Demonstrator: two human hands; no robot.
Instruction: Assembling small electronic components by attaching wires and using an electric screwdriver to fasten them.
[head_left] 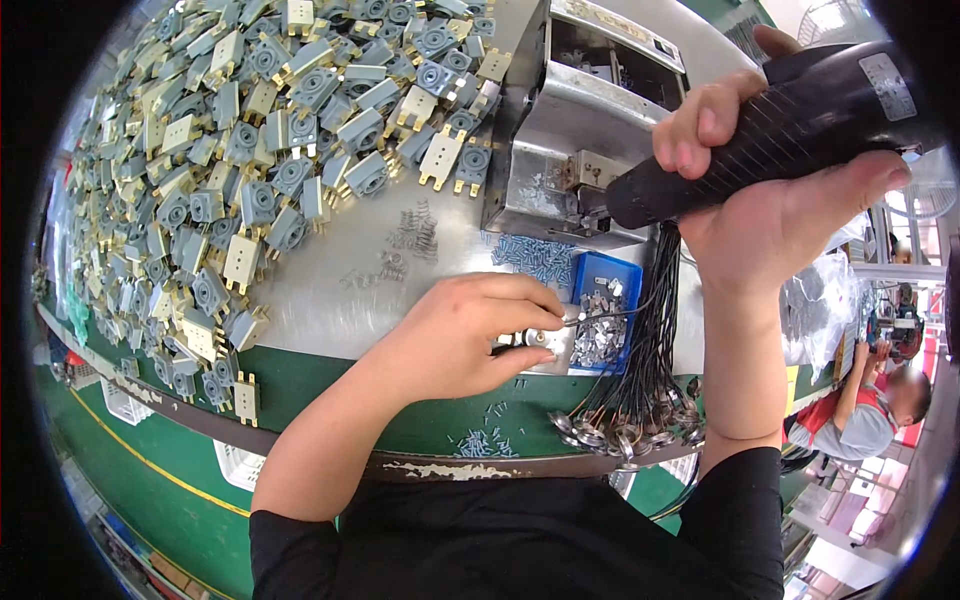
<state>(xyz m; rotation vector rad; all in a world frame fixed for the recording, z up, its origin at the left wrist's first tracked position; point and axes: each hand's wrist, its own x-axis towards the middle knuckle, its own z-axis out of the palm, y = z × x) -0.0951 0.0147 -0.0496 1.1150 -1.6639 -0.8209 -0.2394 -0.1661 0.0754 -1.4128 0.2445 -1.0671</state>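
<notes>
Grey steel and green: workbench (pixel 325 315), bare metal top, green strip along its near edge, carrying all parts below.

Heap of grey-and-cream plastic blocks with brass tabs (pixel 240 140): spread over the far left corner and down the left side, seemingly to keep the middle bare.

Worn silver metal housing, open-topped (pixel 535 165): toward the far edge, right of the heap.

Bundle of thin black cables with round metal ends (pixel 650 345): trailing over the near edge, right of centre; perhaps laid so for drawing singly.

Black ribbed cylindrical tool (pixel 745 150): raised over the right side, gripped by the right hand (pixel 750 235), fingers curled over the barrel, apparently to bear its weight. Narrow end beside the housing; contact cannot be told.

Blue plastic tray of small metal pieces (pixel 633 275): near the cables, its rim likely checking scatter.

Blue screws, loose (pixel 535 257): beyond the tray's left corner.

Small round silver-and-white part (pixel 538 338): near edge, just left of the tray, pinched between left hand (pixel 450 335) thumb and fingers, probably for steadiness. Hands well apart.
</notes>
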